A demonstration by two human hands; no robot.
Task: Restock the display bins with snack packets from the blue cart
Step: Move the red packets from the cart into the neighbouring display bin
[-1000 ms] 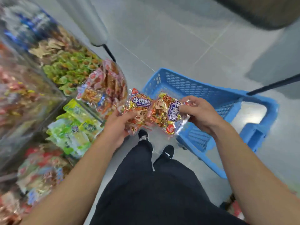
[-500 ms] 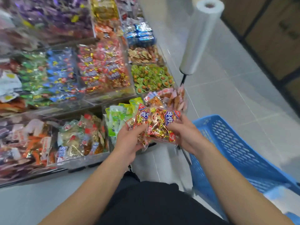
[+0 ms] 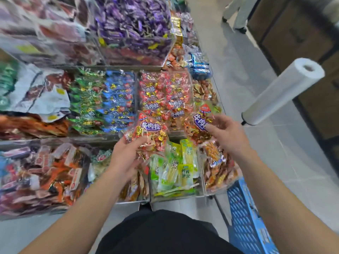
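Far left: lower bin (image 3: 36,173) heaped with red and orange packets, blurred. Middle-row bins of green packets (image 3: 86,103) and blue packets (image 3: 119,101) look full.

Left hand (image 3: 126,156) grips a red snack packet (image 3: 149,132) by its lower edge, fingers curled around the bottom of it. The packet is held above the front edge of the middle row, just below and left of the bin of red packets (image 3: 165,92) with matching print. Likely destination; that bin looks well stocked but not heaped to the rim.

Below the hands: bin of yellow-green packets (image 3: 174,169), full.

Right hand (image 3: 223,134) holds a second red packet (image 3: 201,121), thumb and fingers pinching its lower right part, over the right edge of the same red bin.

Far right: roll of plastic bags (image 3: 282,92) on a stand. Only a corner of the blue cart (image 3: 245,217) shows, low right; cannot tell what is left inside it.

Judgement: mid-task. Two packets out of the cart and in hand, neither released into a bin yet. Remaining: drop both into the matching bin, then further trips if the cart has stock.
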